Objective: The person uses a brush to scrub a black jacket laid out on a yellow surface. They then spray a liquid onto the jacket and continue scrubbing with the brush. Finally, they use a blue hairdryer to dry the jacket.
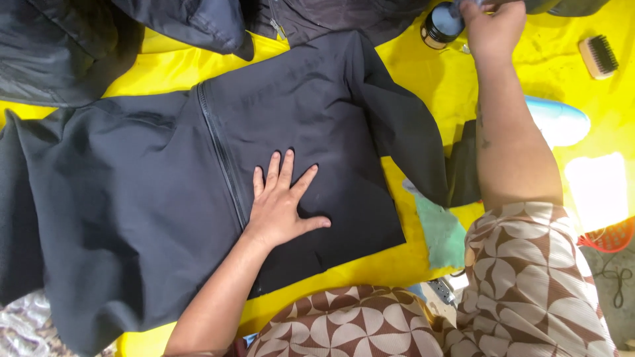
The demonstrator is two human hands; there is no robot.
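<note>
A black zip-up jacket (152, 185) lies spread flat on a yellow sheet (423, 73). My left hand (281, 205) rests flat on the jacket's front panel, fingers apart, just right of the zipper (218, 152). My right hand (493, 26) reaches to the far top edge, right beside a small dark round jar (442, 25). Its fingers seem to touch the jar or a bit of cloth there; the grip is cut off by the frame edge.
More dark garments (66, 46) are piled at the top left. A wooden brush (598, 56) lies top right, a pale blue rounded object (562, 119) beside my right forearm, a green cloth (440, 231) near my lap, an orange basket (608, 235) at the right.
</note>
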